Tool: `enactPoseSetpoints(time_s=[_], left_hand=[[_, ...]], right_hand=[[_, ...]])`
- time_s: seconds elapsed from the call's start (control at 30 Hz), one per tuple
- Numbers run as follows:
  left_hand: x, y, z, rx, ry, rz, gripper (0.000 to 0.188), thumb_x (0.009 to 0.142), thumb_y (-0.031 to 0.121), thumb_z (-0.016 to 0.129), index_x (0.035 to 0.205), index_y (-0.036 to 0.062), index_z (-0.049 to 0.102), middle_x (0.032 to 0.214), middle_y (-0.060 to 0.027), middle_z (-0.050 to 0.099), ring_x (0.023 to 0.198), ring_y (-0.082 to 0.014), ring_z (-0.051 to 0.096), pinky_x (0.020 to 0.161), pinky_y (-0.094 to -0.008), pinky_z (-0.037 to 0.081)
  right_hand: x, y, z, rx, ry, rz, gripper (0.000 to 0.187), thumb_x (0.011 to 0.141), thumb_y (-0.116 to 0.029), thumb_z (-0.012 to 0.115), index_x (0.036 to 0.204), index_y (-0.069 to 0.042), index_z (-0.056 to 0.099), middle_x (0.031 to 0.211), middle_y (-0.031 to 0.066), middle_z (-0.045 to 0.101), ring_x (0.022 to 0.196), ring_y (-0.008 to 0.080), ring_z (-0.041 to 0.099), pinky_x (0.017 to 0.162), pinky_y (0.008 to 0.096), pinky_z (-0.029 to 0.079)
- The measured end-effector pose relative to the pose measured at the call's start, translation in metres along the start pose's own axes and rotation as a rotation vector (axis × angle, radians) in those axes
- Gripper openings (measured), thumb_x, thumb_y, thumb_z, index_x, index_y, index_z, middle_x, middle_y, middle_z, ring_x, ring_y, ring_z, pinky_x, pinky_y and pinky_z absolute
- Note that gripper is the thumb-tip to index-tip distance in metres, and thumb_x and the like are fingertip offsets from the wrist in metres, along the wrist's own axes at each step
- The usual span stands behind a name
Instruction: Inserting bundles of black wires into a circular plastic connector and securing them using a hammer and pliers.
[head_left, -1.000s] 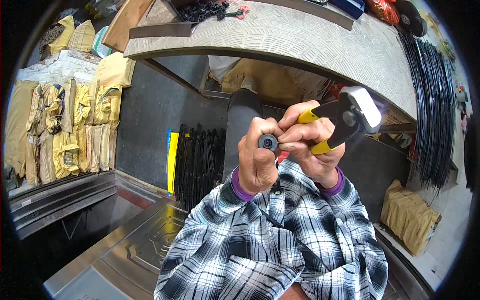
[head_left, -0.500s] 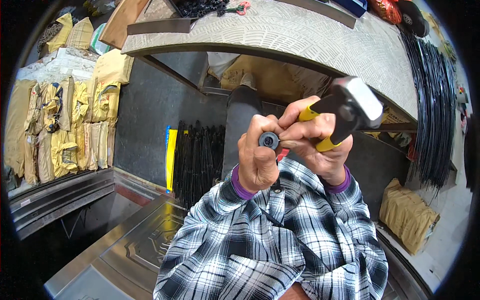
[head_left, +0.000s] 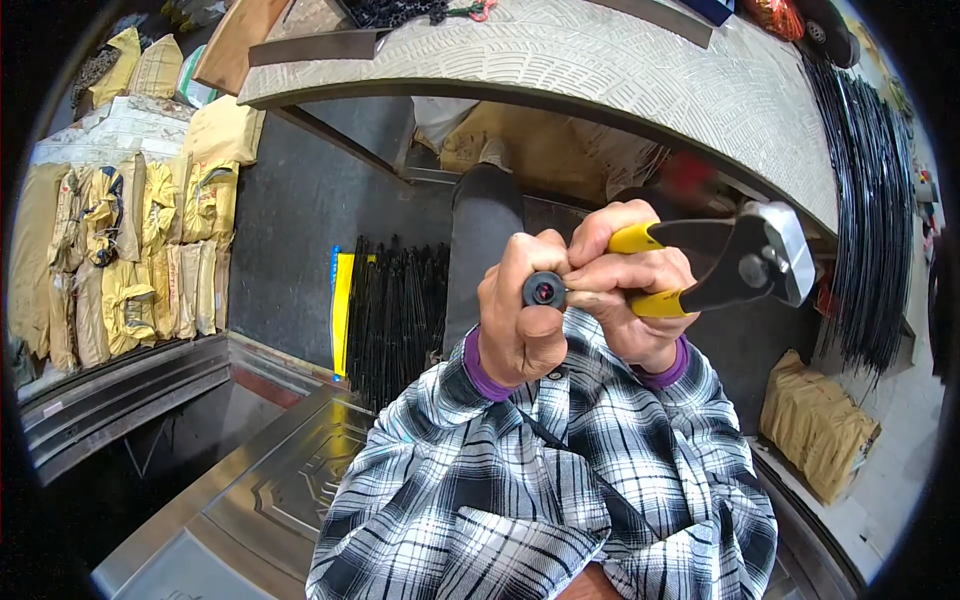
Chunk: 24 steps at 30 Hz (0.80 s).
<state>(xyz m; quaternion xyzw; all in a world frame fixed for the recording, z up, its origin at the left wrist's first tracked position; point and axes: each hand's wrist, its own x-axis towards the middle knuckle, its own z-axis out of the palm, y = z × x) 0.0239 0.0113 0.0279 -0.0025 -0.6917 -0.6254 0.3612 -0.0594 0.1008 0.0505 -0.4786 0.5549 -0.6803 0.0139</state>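
Observation:
My left hand (head_left: 518, 315) is closed round a black tube-shaped part (head_left: 543, 290); its round hollow end faces up, with a small reddish spot inside. The rest of that part is hidden in the fist. My right hand (head_left: 632, 285) grips a pair of end-cutting pliers (head_left: 750, 265) by the yellow handles, which stand apart. The black head and shiny metal jaws point to the right, away from the left hand. My right fingertips touch the left hand beside the tube's end; whether they pinch something small there, I cannot tell.
A grey textured bench (head_left: 560, 60) spans the far side. Long black strands (head_left: 870, 210) hang over its right end. A bundle of thin black rods (head_left: 395, 310) lies on the floor at left, beyond a metal panel (head_left: 250, 490). Wrapped packages (head_left: 140, 250) lie farther left; another package (head_left: 818, 425) lies at right.
The pliers have swung and shifted right, so their jaws are farther from my left hand. The tube's end has moved slightly right and now shows a reddish spot inside.

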Motion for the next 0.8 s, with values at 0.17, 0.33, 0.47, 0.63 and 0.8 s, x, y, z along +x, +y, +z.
enactPoseSetpoints(time_s=[0.17,0.33,0.47,0.63,0.8], left_hand=[[0.001,0.000,-0.001,-0.082,0.023,-0.031,0.055,0.087,0.054,0.033,0.084,0.0000,0.042,0.067,-0.0044,0.040,0.050,-0.0099,0.039,0.043,-0.0238,0.031],[-0.002,-0.007,-0.008,-0.006,0.024,-0.051,0.057,0.088,0.055,0.029,0.084,0.0001,0.042,0.066,-0.0045,0.040,0.051,-0.0088,0.038,0.044,-0.0231,0.029],[0.004,-0.004,-0.008,-0.050,0.084,-0.143,0.062,0.088,0.057,0.026,0.087,-0.0019,0.046,0.065,-0.0038,0.043,0.050,-0.0064,0.037,0.044,-0.0223,0.029],[0.006,-0.004,-0.022,-0.089,0.074,-0.195,0.067,0.084,0.063,0.025,0.087,-0.0006,0.046,0.062,-0.0029,0.041,0.047,-0.0066,0.035,0.042,-0.0209,0.026],[0.007,-0.015,-0.004,0.102,0.018,0.074,0.044,0.091,0.045,0.036,0.088,0.0030,0.051,0.082,-0.0109,0.053,0.064,-0.0258,0.055,0.057,-0.0305,0.044]], right_hand=[[0.005,0.002,0.000,-0.012,-0.063,-0.002,0.013,0.069,-0.013,0.073,0.074,-0.003,0.066,0.082,0.0098,0.057,0.073,0.0148,0.053,0.060,0.0253,0.044],[0.003,0.005,0.012,0.038,0.032,-0.044,0.013,0.070,-0.011,0.072,0.076,-0.002,0.066,0.084,0.0097,0.057,0.071,0.0154,0.054,0.058,0.0262,0.044],[-0.019,0.016,0.000,0.054,0.011,0.265,0.013,0.073,0.001,0.062,0.086,0.004,0.061,0.102,0.0160,0.053,0.081,0.0202,0.056,0.069,0.0300,0.049],[-0.002,-0.015,-0.072,-0.938,-0.493,-0.097,0.022,0.059,0.005,0.061,0.079,0.001,0.053,0.097,0.0154,0.055,0.074,0.0255,0.057,0.059,0.0328,0.047],[0.000,-0.032,-0.080,-1.013,-0.597,-0.177,0.020,0.059,0.001,0.059,0.079,-0.001,0.055,0.093,0.0144,0.054,0.069,0.0257,0.054,0.057,0.0341,0.046]])
